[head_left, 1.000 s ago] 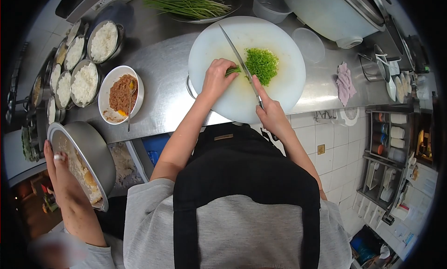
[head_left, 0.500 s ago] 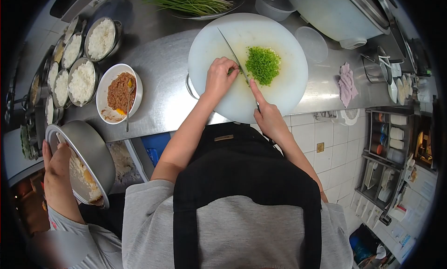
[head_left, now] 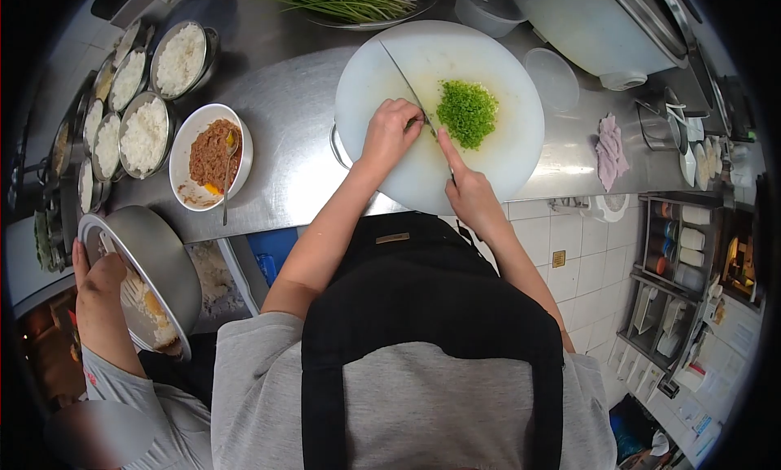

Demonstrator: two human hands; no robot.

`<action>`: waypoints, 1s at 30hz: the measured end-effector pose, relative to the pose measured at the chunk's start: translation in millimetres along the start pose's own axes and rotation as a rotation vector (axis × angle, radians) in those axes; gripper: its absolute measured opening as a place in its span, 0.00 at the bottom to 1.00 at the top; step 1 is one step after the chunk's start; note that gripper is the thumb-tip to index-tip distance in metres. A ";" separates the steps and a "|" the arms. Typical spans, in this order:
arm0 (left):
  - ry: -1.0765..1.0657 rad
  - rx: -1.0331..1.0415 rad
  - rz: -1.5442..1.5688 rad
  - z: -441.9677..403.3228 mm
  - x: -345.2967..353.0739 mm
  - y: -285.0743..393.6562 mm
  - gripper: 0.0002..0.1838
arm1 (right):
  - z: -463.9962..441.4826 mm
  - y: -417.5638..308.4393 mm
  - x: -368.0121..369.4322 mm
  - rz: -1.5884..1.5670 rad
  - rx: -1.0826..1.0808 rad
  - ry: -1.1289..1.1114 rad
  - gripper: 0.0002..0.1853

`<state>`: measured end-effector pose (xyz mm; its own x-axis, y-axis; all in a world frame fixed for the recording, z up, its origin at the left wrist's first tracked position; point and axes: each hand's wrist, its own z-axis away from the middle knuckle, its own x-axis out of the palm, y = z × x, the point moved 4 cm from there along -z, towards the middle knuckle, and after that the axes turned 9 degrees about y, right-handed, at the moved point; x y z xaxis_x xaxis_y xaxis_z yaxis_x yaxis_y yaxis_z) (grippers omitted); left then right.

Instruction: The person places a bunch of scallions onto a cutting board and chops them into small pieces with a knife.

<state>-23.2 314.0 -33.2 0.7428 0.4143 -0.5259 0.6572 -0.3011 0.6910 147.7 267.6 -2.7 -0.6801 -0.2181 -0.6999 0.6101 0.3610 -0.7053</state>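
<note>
A round white cutting board lies on the steel counter in front of me. On it sits a heap of finely chopped green onions. My right hand grips a knife by its handle, with the index finger stretched along the top of the blade. The long knife blade points away and to the left, its edge down at the board. Curled close beside the blade, my left hand holds a few green stalks, mostly hidden under its fingers.
Whole green onions fill a tray behind the board. Leftward are a white bowl of brown minced food with a spoon and several bowls of rice. A co-worker's hand holds a metal pot. A pink cloth lies right.
The view has shifted slightly, so the board appears a little further right. The knife stays beside my left fingers, and both hands keep their hold. The co-worker's hand has moved slightly at the pot.
</note>
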 end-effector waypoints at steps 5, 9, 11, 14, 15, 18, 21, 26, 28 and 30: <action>-0.018 -0.010 0.017 -2.6 -3.0 -2.1 0.04 | -3.0 -9.7 -8.1 -0.040 0.035 -0.020 0.45; -0.031 -0.083 0.078 -2.6 -1.3 -6.6 0.04 | 5.3 -9.7 -7.4 -0.023 0.111 -0.090 0.45; -0.028 -0.058 0.064 -3.9 -2.3 -6.2 0.04 | 2.2 -4.6 -1.4 -0.056 0.074 -0.056 0.44; -0.022 0.001 0.020 -1.0 -5.1 -1.1 0.04 | -13.4 -6.1 -0.8 -0.033 0.160 -0.136 0.44; -0.014 0.031 -0.007 -1.4 -5.1 1.0 0.04 | -12.6 -4.8 -1.7 -0.032 0.158 -0.127 0.44; -0.010 0.013 0.005 0.4 -5.9 -0.8 0.04 | -6.9 -3.5 -4.6 -0.069 0.120 -0.093 0.45; -0.025 -0.022 0.027 -0.5 -6.3 -3.7 0.04 | 0.8 -9.1 -5.7 -0.066 0.050 -0.057 0.45; -0.037 0.010 0.018 0.4 -6.3 -6.2 0.04 | -14.1 -8.3 2.4 -0.022 0.148 -0.117 0.45; -0.017 0.062 -0.002 -2.8 -8.1 -4.1 0.04 | -12.9 -7.8 -1.6 -0.038 0.116 -0.097 0.45; -0.045 -0.022 0.024 0.3 -8.3 -6.3 0.04 | -8.6 -10.4 -2.3 -0.053 0.084 -0.094 0.45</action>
<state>-33.5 312.2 -33.3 0.7639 0.3676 -0.5304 0.6363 -0.2916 0.7142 139.4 272.1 7.3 -0.6738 -0.3206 -0.6658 0.6086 0.2703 -0.7460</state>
